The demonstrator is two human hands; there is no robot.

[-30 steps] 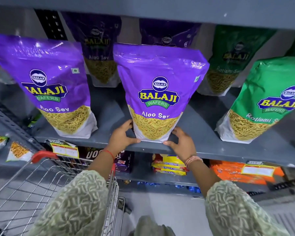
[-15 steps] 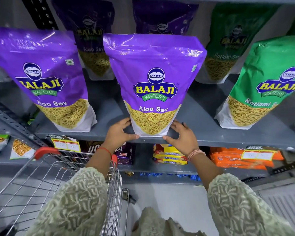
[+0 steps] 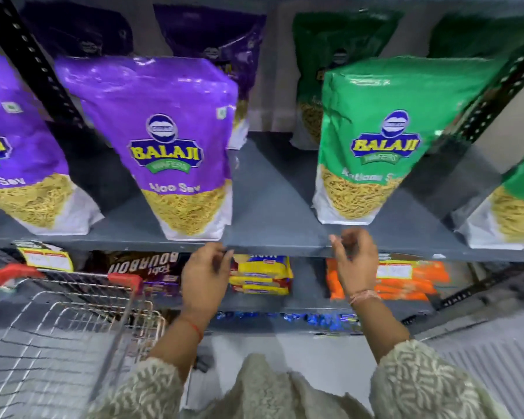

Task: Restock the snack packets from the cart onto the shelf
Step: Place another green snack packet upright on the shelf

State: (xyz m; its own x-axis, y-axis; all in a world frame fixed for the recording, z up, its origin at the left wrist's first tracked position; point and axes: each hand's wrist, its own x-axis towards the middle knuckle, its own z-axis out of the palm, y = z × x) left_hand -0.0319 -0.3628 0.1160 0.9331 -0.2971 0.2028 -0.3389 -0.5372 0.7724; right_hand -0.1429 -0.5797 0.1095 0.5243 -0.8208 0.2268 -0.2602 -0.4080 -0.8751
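Note:
A purple Aloo Sev packet (image 3: 170,140) stands upright at the front of the grey shelf (image 3: 273,219). Another purple packet (image 3: 15,146) stands to its left, and a green Ratlami Sev packet (image 3: 384,140) to its right. My left hand (image 3: 206,276) hangs just below the shelf's front edge, under the purple packet's right corner, fingers loosely curled and holding nothing. My right hand (image 3: 356,261) is in front of the shelf edge below the green packet, fingers apart and empty. The wire cart (image 3: 58,334) with red handle caps sits at lower left; no packets show in its visible part.
More purple and green packets stand in shadow at the back of the shelf. A black perforated upright (image 3: 34,62) crosses at left, another (image 3: 502,83) at right. The lower shelf holds biscuit packs (image 3: 260,273), orange packs (image 3: 406,282) and price tags. The floor is pale tile.
Both hands have let go of the purple Aloo Sev packet and dropped back below the shelf edge. The view has swung right, so the packet now sits left of centre.

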